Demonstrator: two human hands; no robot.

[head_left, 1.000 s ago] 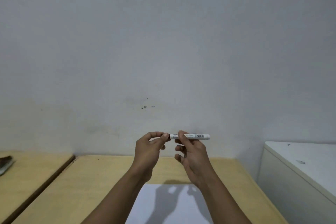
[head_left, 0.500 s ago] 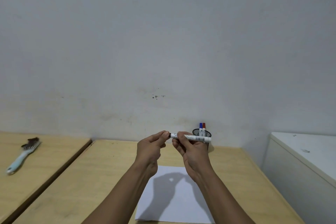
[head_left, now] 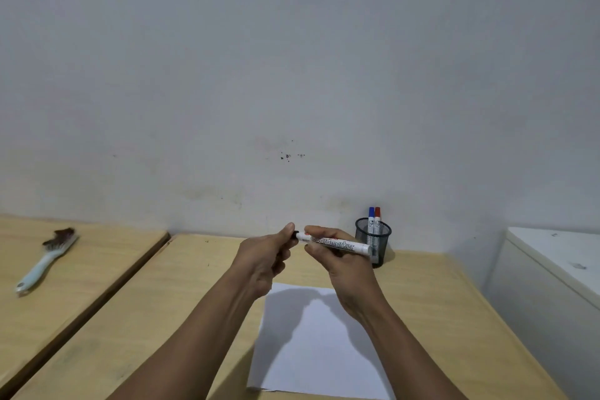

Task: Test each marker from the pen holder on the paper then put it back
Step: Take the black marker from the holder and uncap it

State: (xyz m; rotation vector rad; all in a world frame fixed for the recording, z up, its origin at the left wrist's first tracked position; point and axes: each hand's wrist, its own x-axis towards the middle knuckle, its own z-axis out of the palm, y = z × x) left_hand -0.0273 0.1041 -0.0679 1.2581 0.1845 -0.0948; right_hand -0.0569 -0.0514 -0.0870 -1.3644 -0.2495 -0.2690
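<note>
A white board marker [head_left: 337,244] lies almost level in the air above the table, gripped round its barrel by my right hand [head_left: 341,261]. My left hand [head_left: 264,256] pinches the marker's black cap end at its left tip. Below the hands a white sheet of paper [head_left: 319,351] lies flat on the wooden table [head_left: 181,299]. A black mesh pen holder [head_left: 378,239] stands at the back by the wall, just right of my right hand, with a blue-capped marker [head_left: 371,217] and a red-capped marker [head_left: 377,217] upright in it.
A second wooden table [head_left: 65,273] stands to the left across a dark gap, with a light-blue-handled brush [head_left: 45,261] lying on it. A white cabinet [head_left: 552,273] stands at the right. The wall rises straight behind the tables.
The view has tilted down, showing the pen holder, the paper and the brush more fully. Both hands have stayed on the marker, whose right end has dipped slightly.
</note>
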